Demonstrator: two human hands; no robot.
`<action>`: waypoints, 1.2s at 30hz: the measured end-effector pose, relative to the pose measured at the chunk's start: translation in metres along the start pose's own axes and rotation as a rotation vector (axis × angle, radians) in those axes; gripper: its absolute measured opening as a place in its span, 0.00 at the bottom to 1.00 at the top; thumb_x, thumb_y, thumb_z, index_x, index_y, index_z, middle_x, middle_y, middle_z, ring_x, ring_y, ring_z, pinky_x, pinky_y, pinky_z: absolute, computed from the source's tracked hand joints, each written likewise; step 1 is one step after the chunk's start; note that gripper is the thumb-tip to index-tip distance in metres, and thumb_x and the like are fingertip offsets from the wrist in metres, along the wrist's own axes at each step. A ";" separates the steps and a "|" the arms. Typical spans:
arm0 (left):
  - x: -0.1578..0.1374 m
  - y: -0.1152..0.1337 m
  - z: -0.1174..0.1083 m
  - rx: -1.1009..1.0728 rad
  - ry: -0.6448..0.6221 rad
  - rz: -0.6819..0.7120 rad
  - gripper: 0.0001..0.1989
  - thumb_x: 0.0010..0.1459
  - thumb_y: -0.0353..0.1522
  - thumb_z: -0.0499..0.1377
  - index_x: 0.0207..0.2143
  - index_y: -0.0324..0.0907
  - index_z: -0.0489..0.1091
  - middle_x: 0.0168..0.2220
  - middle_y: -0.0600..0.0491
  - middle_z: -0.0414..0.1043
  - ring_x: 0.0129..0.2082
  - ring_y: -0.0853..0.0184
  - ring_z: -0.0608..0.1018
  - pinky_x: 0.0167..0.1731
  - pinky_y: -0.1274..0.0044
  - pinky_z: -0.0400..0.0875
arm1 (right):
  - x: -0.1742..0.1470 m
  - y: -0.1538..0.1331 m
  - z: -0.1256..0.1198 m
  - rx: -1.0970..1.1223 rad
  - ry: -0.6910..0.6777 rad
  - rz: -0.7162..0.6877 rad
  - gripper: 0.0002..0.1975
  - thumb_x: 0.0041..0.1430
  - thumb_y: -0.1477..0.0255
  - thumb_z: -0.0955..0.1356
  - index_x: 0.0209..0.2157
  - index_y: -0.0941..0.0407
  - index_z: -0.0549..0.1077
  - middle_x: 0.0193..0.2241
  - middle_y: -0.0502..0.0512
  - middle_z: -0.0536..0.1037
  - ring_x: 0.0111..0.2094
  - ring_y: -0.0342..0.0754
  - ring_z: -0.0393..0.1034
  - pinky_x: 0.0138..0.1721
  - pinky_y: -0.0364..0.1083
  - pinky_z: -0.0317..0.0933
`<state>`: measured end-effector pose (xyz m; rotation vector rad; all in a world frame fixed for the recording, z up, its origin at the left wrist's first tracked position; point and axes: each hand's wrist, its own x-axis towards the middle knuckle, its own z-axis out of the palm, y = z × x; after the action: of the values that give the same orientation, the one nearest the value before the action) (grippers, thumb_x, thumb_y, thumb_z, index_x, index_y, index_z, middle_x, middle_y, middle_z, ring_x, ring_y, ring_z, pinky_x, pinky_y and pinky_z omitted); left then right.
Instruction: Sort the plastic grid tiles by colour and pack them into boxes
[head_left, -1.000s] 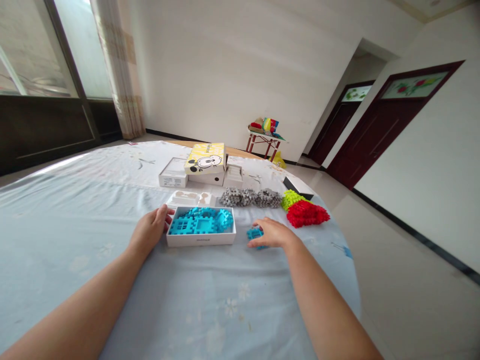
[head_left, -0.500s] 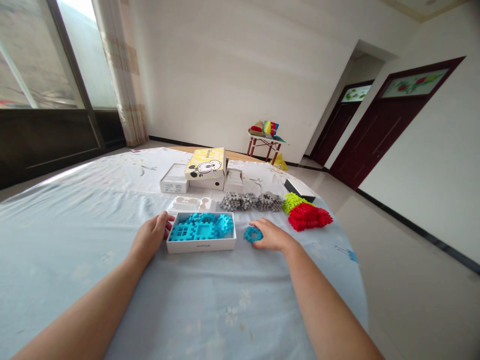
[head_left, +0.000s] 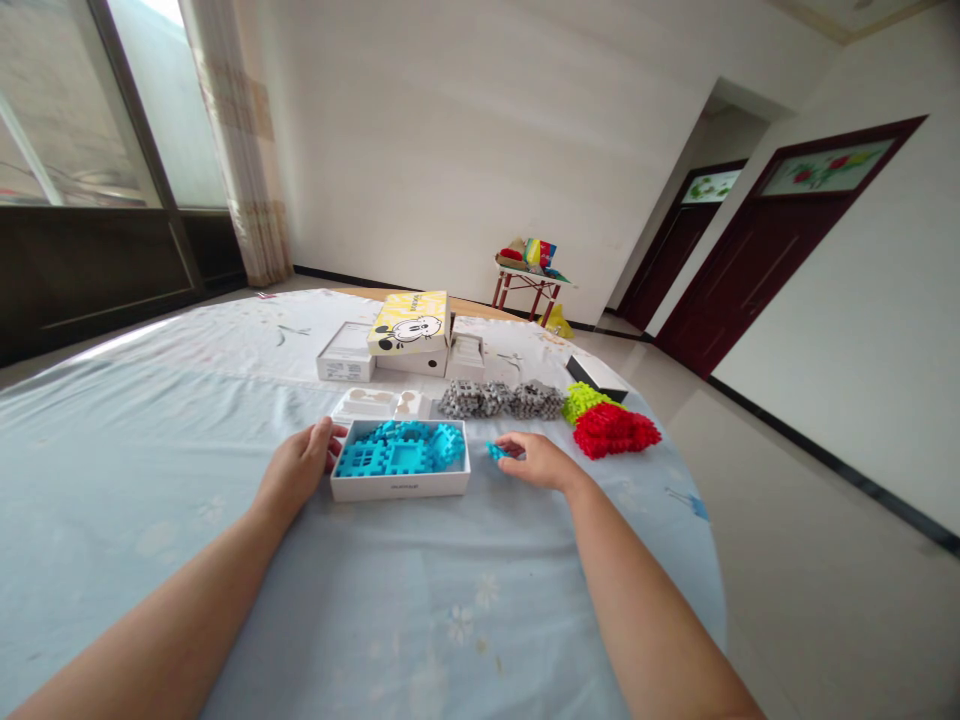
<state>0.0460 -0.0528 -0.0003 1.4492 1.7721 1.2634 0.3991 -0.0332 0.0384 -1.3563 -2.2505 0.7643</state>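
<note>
Blue notched plastic building blocks (head_left: 409, 457) fill a shallow white box (head_left: 401, 487) in front of me. At the box's left end is my left hand (head_left: 298, 462), its fingers against the side wall and partly hidden by it. To the right of the box, my right hand (head_left: 541, 461) pinches a blue building block (head_left: 495, 451) just over the tablecloth. The fingers cover much of that block.
Beyond the box lie grey blocks (head_left: 536, 400), green blocks (head_left: 589, 402) and red blocks (head_left: 616, 432). White trays (head_left: 365, 404), a yellow-patterned box (head_left: 409, 325) and a black-and-white box (head_left: 596, 380) stand farther back on the round table (head_left: 390, 620).
The blue block in my right hand has tilted from showing its ring-like outline to nearly edge-on, and the hand has shifted slightly. My left hand stays at the box.
</note>
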 end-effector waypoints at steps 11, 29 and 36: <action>0.001 -0.001 0.000 0.002 -0.012 -0.005 0.25 0.54 0.49 0.43 0.31 0.40 0.70 0.21 0.54 0.70 0.21 0.66 0.72 0.24 0.76 0.67 | 0.006 0.007 -0.001 -0.265 0.271 0.055 0.16 0.59 0.69 0.58 0.45 0.58 0.71 0.42 0.59 0.75 0.43 0.49 0.68 0.44 0.44 0.58; 0.000 -0.001 0.002 -0.009 -0.004 -0.008 0.25 0.54 0.50 0.43 0.31 0.42 0.70 0.21 0.54 0.70 0.21 0.65 0.72 0.24 0.76 0.66 | 0.002 -0.025 -0.010 0.006 0.497 0.009 0.16 0.54 0.65 0.63 0.42 0.59 0.72 0.33 0.57 0.78 0.34 0.47 0.72 0.36 0.44 0.65; -0.002 0.002 0.001 -0.004 -0.008 -0.001 0.27 0.54 0.50 0.42 0.31 0.41 0.70 0.22 0.53 0.70 0.21 0.65 0.72 0.24 0.75 0.66 | 0.015 -0.082 0.007 0.091 0.375 -0.089 0.14 0.53 0.66 0.64 0.39 0.57 0.73 0.30 0.55 0.78 0.31 0.46 0.72 0.34 0.43 0.65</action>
<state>0.0482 -0.0543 0.0008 1.4488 1.7646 1.2580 0.3334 -0.0519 0.0861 -1.2304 -1.9435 0.5234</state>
